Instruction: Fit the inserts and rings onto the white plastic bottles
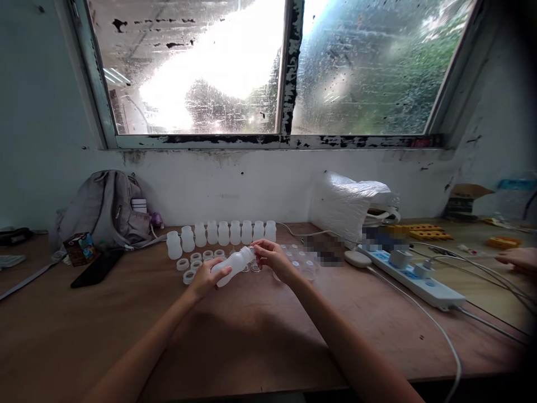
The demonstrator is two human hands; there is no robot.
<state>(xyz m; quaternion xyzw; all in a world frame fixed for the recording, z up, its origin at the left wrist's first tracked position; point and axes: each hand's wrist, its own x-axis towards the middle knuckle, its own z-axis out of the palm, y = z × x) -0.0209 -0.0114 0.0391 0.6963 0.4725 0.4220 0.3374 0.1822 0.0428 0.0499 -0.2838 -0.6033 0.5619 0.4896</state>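
A frosted white plastic bottle (234,266) lies slanted in my left hand (205,278), its neck pointing up and to the right. My left fingers and thumb are wrapped round its body. At the neck, my right hand (271,258) is closed in a pinch; the small piece between its fingertips, if any, is hidden. Behind both hands stands a row of similar frosted bottles (212,233), upright and open-topped. White screw rings (183,264) lie in rows left of the held bottle. Partly behind my right wrist are clear domed caps (309,272).
A grey backpack (107,207), a small box (79,249) and a black phone (97,268) are at left. On the right are a white foil bag (346,204), a power strip (419,282) with trailing cables, and yellow plastic parts (428,232). Another person's hand (518,258) shows at far right.
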